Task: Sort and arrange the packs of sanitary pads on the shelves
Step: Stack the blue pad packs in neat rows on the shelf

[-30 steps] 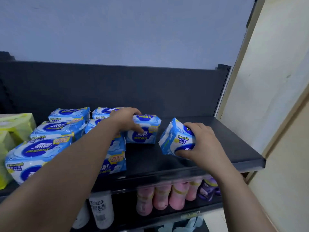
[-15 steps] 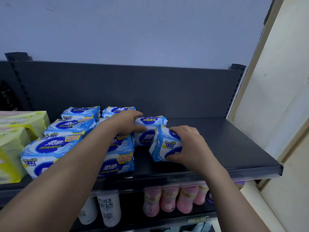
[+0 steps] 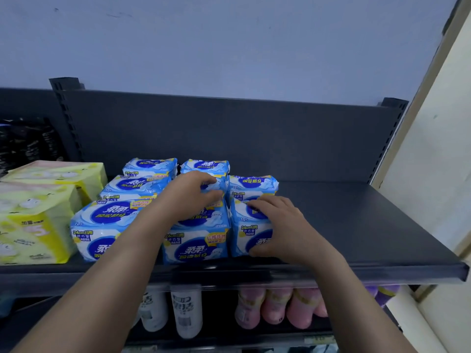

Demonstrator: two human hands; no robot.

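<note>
Right hand [image 3: 283,225] clasps upright end pack [image 3: 245,234] (label facing out); left hand [image 3: 191,194] grips middle pack [image 3: 220,185].

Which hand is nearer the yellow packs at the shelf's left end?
Left. The left hand holds a middle-column blue pack, closer to the yellow packs; the right hand grips the front right blue pack, farther right.

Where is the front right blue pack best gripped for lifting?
Grip the front right blue pack across top and front, coming from the front-right: the middle front pack abuts its left, a rear pack sits close behind, and only its right faces bare shelf.
</note>
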